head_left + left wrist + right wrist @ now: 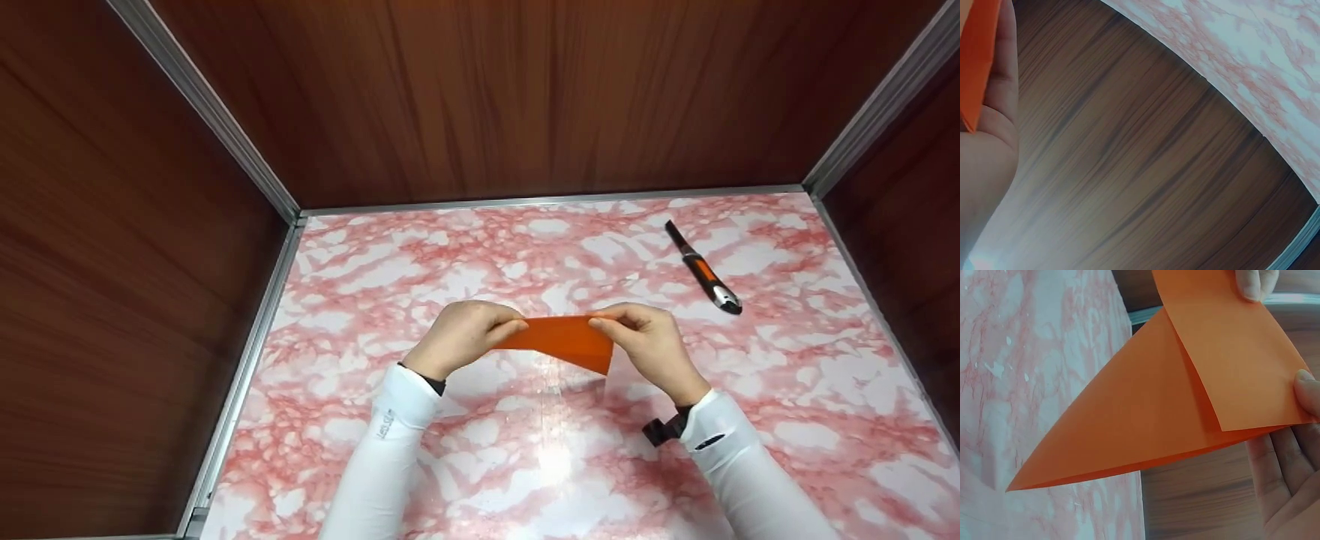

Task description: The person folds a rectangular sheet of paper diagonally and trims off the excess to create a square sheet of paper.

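Pink-marbled surface (420, 262), wood panels (465, 97) behind. I have left hand (466, 334) and right hand (645, 341) both pinching orange paper (571, 339), raised mid-surface. Layers overlap, so some folding looks done; can't tell what's left. Knife-like tool (705, 271) lies far right, untouched.

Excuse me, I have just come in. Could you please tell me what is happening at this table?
A person is holding a folded orange sheet above the pink-and-white tabletop. The left hand and the right hand each pinch it near its upper edge. In the right wrist view, a flap lies over a larger part that narrows to a point. A knife-like tool lies farther back, to the right, touched by neither hand.
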Demonstrator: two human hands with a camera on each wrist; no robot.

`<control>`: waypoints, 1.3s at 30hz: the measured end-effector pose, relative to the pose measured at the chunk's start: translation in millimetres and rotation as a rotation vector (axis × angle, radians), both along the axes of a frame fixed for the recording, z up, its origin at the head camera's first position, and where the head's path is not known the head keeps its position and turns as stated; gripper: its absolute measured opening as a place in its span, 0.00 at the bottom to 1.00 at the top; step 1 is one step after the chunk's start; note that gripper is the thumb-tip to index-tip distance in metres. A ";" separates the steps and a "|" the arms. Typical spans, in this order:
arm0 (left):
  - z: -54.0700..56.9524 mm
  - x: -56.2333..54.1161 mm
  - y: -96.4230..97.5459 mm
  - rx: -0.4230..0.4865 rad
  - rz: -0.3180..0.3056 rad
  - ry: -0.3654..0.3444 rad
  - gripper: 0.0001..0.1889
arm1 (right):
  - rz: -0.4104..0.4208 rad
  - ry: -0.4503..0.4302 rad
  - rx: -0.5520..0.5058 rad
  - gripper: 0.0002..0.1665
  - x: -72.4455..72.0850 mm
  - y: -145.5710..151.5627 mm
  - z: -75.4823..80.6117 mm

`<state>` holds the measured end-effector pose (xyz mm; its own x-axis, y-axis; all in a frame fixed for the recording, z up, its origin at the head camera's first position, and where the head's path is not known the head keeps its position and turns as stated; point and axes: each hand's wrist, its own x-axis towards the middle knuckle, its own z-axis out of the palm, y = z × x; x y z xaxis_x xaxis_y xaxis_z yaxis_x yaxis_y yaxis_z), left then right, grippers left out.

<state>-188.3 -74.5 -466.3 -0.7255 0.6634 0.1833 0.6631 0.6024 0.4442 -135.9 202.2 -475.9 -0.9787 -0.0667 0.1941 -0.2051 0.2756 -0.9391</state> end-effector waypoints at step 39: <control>-1.8 0.1 -19.9 0.183 0.100 -0.221 0.13 | -0.049 -0.005 0.016 0.10 -7.9 31.8 -20.3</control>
